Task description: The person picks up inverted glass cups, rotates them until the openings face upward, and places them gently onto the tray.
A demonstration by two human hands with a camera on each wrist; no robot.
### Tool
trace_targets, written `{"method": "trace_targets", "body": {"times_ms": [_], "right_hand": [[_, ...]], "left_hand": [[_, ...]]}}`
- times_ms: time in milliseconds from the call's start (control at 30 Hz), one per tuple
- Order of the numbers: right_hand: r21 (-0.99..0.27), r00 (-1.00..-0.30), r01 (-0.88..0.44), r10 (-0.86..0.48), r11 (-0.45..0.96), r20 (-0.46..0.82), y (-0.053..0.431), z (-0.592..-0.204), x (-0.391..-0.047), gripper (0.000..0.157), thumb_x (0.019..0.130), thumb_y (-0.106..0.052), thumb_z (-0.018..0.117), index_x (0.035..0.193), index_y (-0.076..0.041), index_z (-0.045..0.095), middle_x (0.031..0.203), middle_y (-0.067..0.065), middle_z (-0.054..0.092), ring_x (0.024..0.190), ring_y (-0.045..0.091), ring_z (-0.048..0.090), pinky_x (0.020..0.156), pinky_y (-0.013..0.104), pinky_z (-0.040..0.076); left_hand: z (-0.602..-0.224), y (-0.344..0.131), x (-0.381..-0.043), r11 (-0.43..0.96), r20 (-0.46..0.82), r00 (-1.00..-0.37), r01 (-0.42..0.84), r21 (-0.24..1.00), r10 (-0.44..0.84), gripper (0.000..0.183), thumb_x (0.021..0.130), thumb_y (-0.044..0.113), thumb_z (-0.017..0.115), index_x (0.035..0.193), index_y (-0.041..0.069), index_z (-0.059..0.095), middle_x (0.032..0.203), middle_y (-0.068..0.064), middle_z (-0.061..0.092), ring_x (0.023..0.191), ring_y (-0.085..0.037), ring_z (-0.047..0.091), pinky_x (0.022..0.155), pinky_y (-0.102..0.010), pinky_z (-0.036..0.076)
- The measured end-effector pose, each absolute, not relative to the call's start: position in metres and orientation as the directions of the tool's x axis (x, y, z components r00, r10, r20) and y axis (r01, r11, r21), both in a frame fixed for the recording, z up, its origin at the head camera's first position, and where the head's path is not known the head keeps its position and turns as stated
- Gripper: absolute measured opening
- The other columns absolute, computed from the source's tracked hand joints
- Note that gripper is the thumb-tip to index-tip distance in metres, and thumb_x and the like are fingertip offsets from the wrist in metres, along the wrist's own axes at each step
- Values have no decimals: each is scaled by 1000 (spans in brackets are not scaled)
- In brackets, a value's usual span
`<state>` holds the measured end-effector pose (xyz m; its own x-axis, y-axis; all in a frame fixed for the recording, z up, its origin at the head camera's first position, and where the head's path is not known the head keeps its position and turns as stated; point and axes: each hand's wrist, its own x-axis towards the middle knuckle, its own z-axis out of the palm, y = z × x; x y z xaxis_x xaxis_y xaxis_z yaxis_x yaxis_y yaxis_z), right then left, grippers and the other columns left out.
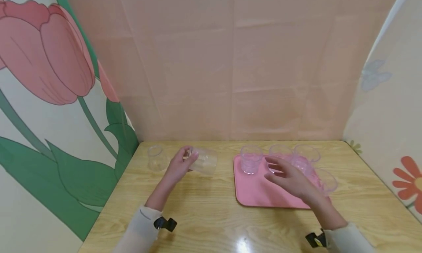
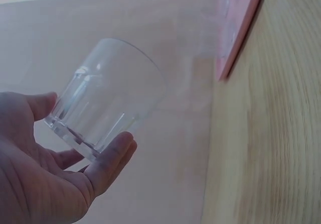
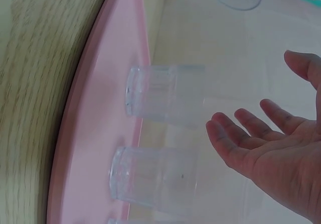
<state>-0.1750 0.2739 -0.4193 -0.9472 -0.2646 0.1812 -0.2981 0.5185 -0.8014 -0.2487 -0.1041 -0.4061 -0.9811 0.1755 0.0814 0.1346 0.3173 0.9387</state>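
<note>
My left hand [image 1: 179,164] grips a clear plastic cup [image 1: 205,160] by its base. In the head view that cup lies tilted on its side, its mouth facing right; the left wrist view shows thumb and fingers around the base of the cup [image 2: 110,93]. Over the pink tray [image 1: 260,194] hovers my right hand [image 1: 290,178], fingers loosely spread and holding nothing. Several clear cups stand on the tray, among them a back-left cup [image 1: 251,159]. The right wrist view has two of them, a cup [image 3: 165,93] and another cup [image 3: 153,179], apart from my fingertips.
Another clear cup [image 1: 156,158] stands on the wooden table [image 1: 204,216] at the far left, near the table's back edge. A pink cloth backdrop [image 1: 204,81] hangs behind the table, with floral panels [image 1: 33,165] on both sides.
</note>
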Motion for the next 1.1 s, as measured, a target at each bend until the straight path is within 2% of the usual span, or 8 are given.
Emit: {"method": "trace_targets", "body": {"times_ms": [300,467,600,767,967,1100], "right_hand": [[-832,-944,-296,-275,469,180,264,-422,-176,63,99,-27,67,151,-3,40,152,28,43,134,52,47,103,58,46],[-840,-943,-300,-275,453,188,256,-421,-176,63,97,-27,70,150,-5,43,150,26,46,131,50,50,103,60,46],[-834,-943,-299,-275,464,185,251,-422,-178,63,96,-30,71,149,-8,45,149,23,48,131,48,51,102,58,48],[-843,-942,-300,-280,446,186,247,-423,-178,64,96,-29,71,149,-7,45,150,24,47,132,49,50,102,56,49],[-861,-942,-296,-278,415,190,241,-425,-178,62,97,-29,71,149,-6,45,151,22,47,132,48,51,101,47,52],[-875,-940,-303,-270,378,209,238,-427,-177,59,97,-26,71,147,-6,46,150,21,48,135,44,49,102,46,51]], "left_hand": [[-409,-98,-241,232,62,-978,108,967,198,55,102,35,61,146,4,46,123,-21,52,98,-27,63,84,-40,60],[-411,-93,-236,192,62,-972,107,975,229,55,103,32,60,145,0,45,118,-19,52,95,-25,64,85,-40,60],[-412,-90,-231,177,61,-966,107,978,250,52,104,31,58,144,0,45,115,-18,52,94,-25,64,85,-41,60],[-413,-85,-226,161,53,-962,99,982,268,50,104,30,56,143,1,46,114,-17,51,93,-25,65,85,-42,60],[-416,-78,-221,121,54,-961,90,989,271,47,105,27,56,142,-1,46,112,-14,47,92,-22,65,85,-42,60],[-416,-73,-218,94,51,-958,81,992,281,47,105,26,56,141,-1,45,114,-15,47,92,-20,65,85,-42,60]]}}
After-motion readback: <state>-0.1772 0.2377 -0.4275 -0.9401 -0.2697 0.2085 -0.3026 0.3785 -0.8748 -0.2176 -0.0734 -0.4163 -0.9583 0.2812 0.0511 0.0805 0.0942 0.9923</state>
